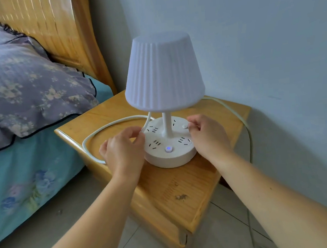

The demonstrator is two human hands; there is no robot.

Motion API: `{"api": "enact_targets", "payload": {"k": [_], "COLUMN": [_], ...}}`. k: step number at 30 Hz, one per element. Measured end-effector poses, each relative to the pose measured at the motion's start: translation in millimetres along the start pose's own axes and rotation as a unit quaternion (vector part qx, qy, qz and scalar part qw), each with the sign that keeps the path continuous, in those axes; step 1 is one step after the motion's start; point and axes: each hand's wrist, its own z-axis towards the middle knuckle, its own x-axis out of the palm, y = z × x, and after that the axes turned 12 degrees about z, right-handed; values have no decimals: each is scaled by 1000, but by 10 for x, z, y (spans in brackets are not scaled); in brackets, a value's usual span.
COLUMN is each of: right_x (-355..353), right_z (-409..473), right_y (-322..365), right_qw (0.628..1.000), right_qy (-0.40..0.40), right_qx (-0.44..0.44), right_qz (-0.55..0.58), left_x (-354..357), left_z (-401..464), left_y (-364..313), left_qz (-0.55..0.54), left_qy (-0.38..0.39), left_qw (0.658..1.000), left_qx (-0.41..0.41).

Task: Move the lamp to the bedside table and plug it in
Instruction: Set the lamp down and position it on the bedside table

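Observation:
A white lamp point(163, 71) with a ribbed shade stands upright on the wooden bedside table point(171, 189). Its round white base point(171, 155) carries several sockets and a small button lit blue point(168, 149). A white cord point(102, 128) loops over the table's left side and meets the base near my left hand point(123, 148), whose fingertips pinch the cord at the base's left edge. My right hand point(208, 133) rests against the base's right side, fingertips on a small round knob point(185, 126). A second stretch of cord point(236, 114) runs off the table's right edge, down the wall.
A bed with a teal sheet point(24, 189) and a purple flowered pillow point(23, 88) lies to the left, its wooden headboard point(52, 34) behind. Pale walls close the corner behind and right of the table. Grey tiled floor point(69, 234) shows below.

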Motion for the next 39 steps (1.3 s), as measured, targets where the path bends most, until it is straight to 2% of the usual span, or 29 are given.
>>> {"api": "enact_targets", "payload": {"k": [7,9,12,19,29,39], "right_x": [-16,-38,-50,29,32,30], "right_z": [72,112,148,169,160,205], "right_y": [-42,-46,-64,-74,-64,-81], "right_qw": [1000,999,995,989,985,982], "right_qy": [23,41,57,13,9,23], "right_qx": [0,9,29,76,102,109], "right_qz": [17,29,72,125,137,150], "left_x": [66,100,153,181,171,201], "left_z": [125,104,18,-49,-52,-42], "left_y": [-23,-34,-32,-98,-78,-95], "left_qz": [31,60,28,49,35,53], "left_qy": [-1,-8,-8,-29,2,-12], "left_qw": [998,997,999,995,998,997], "left_qx": [-52,-38,-26,78,61,50]}}
